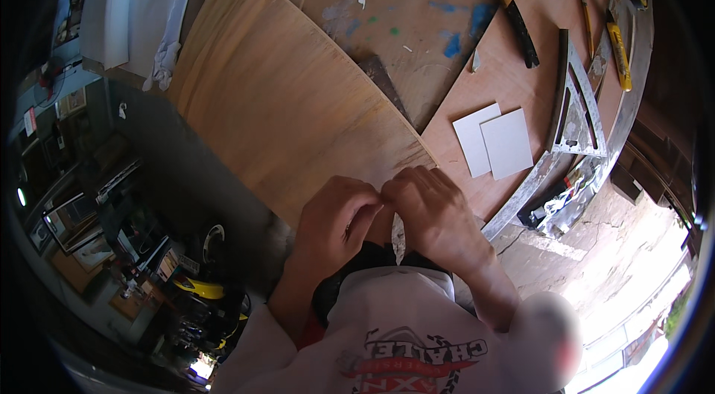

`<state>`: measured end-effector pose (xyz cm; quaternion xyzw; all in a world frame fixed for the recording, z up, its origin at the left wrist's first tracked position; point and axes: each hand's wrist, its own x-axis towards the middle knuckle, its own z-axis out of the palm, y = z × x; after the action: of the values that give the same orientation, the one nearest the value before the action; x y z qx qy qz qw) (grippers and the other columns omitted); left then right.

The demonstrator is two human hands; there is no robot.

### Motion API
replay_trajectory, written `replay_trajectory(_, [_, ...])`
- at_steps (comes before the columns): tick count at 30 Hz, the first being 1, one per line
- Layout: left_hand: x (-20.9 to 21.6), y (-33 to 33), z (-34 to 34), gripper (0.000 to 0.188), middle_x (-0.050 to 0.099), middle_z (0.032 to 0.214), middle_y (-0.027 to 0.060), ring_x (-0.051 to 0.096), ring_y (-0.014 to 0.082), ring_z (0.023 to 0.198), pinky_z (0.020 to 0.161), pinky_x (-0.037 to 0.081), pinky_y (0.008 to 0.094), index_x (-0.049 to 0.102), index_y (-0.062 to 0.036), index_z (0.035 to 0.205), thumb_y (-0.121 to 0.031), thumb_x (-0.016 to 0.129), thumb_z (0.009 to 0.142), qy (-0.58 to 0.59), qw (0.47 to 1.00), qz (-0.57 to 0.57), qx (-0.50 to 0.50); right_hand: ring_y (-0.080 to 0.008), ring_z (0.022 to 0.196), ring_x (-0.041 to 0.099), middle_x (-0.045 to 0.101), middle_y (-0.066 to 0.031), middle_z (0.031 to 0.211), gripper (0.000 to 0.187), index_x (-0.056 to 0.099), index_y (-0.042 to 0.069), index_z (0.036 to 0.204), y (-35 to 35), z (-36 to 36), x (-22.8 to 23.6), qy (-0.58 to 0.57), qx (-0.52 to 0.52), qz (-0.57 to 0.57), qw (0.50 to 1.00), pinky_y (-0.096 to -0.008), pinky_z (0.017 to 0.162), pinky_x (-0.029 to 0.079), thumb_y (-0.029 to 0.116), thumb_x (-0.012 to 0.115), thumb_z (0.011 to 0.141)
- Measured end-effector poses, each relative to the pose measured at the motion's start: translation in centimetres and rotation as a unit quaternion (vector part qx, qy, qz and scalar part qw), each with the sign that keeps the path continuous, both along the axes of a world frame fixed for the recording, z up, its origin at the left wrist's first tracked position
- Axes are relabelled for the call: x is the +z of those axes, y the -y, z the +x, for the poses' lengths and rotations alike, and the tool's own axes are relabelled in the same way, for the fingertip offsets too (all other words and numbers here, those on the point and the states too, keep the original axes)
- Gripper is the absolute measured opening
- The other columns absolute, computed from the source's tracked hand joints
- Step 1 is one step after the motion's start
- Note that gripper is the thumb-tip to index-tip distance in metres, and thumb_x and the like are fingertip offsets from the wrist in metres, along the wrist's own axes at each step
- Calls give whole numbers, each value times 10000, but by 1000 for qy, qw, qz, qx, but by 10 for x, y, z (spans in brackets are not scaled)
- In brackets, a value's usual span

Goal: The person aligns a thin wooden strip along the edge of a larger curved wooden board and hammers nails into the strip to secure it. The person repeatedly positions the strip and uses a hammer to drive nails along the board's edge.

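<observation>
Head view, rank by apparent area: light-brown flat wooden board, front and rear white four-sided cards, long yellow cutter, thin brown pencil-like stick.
1. Light-brown flat wooden board
2. Front white four-sided card and rear white four-sided card: look alike; rear partly covered, so unranked
3. Long yellow cutter
4. Thin brown pencil-like stick

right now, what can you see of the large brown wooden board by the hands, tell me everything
The large, light-brown wooden board looks like plywood, with streaky grain and darker bands toward its far end. A pale, thin edge shows along its right side, beside the paint-stained brown work surface. It lies flat, running from upper left toward lower right. The bare left hand and right hand are at its near end; contact is unclear.
</observation>
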<state>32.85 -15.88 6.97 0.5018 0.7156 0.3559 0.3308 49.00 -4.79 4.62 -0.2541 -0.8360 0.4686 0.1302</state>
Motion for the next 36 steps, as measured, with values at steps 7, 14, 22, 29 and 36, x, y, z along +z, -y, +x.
replay_trajectory(7, [-26,-21,-29,132,731,913,114,711,196,821,717,543,299,723,-3,981,72,738,873,-20,991,42,127,-320,1008,594,632,-91,1094,333,584,76,1176,10,8,-25,138,-206,-16,969,-444,887,448,78,726,876])
replay_trajectory(14, [-56,-45,-51,111,739,948,95,716,156,885,797,547,262,703,4,974,67,756,900,11,975,84,204,-331,1030,568,610,-104,1100,346,586,86,1212,20,8,-30,179,-220,-82,955,-454,898,408,42,683,883])
replay_trajectory(22, [-78,-51,-48,107,653,1064,99,628,230,984,863,503,347,681,-55,975,5,742,912,-64,984,73,151,-346,1042,558,598,-127,1117,356,586,91,1229,49,12,-22,210,-228,-80,947,-459,934,410,32,666,887])
replay_trajectory(29, [-86,-49,-49,110,651,1093,93,596,257,1027,875,490,370,686,-64,963,-21,758,893,-120,983,75,119,-386,1106,568,589,-178,1148,368,607,46,1228,41,10,-19,175,-239,-92,951,-460,970,453,-42,682,879])
replay_trajectory(36, [-88,-50,-48,80,661,1094,68,577,250,1005,861,477,375,696,-67,951,-41,753,902,-96,983,76,139,-408,1092,578,582,-208,1119,261,623,6,1193,-55,13,-38,167,-313,135,925,-531,960,462,123,675,965])
